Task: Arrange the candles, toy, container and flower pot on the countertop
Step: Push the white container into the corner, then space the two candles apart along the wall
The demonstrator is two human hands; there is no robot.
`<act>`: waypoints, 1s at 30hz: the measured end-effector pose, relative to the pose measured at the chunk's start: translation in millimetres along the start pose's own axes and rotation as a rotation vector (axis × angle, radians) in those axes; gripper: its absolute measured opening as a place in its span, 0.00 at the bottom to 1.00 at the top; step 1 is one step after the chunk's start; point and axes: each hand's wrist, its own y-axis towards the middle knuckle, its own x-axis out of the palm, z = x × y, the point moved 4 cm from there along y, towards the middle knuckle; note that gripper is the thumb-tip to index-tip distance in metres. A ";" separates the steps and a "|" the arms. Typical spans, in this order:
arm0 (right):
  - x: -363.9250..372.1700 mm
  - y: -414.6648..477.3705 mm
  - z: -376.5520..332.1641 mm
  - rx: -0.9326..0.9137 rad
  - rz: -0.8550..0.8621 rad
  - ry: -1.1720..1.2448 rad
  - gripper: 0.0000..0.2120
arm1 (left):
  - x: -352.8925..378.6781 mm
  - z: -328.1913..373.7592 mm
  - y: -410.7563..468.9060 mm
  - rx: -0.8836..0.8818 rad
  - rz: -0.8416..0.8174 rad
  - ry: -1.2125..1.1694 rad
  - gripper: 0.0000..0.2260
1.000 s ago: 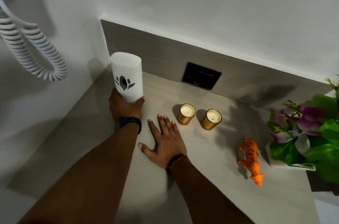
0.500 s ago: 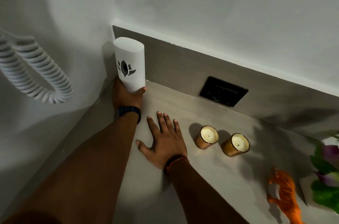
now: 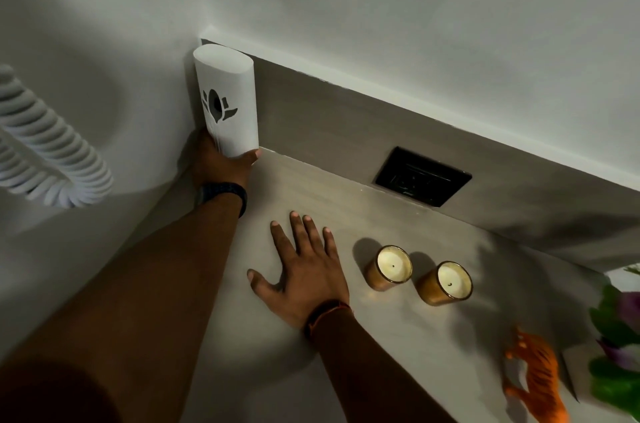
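Note:
A tall white container (image 3: 230, 104) with a dark cut-out emblem stands upright in the back left corner of the grey countertop (image 3: 346, 201). My left hand (image 3: 221, 164) grips its base. My right hand (image 3: 304, 267) lies flat on the countertop, fingers spread, holding nothing. Right of it stand two candles in amber glass, one (image 3: 389, 267) beside the other (image 3: 446, 282). An orange toy tiger (image 3: 536, 384) lies at the lower right. The flower pot's green leaves and purple flowers (image 3: 620, 346) are cut off by the right edge.
A black wall socket (image 3: 422, 180) sits in the grey backsplash behind the candles. A white coiled cord (image 3: 52, 156) hangs on the left wall. White walls close off the corner behind and to the left of the container.
My left hand has slid the white container back and left into the wall corner. The view has shifted left, so the pot and tiger sit nearer the right edge. My right hand stayed flat.

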 end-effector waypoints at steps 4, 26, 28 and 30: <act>-0.2 -0.5 2.0 -0.003 0.022 -0.003 0.39 | -7.6 -16.6 -8.1 0.009 -0.009 0.082 0.53; -52.6 -158.3 150.4 0.875 0.596 0.652 0.46 | 33.0 25.5 -251.0 0.327 -0.606 0.378 0.42; -47.8 -156.2 157.3 0.825 0.558 0.694 0.43 | 37.5 29.5 -255.2 0.377 -0.553 0.341 0.34; -49.8 -149.5 159.8 0.772 0.581 0.688 0.36 | 39.0 31.6 -255.9 0.401 -0.504 0.320 0.29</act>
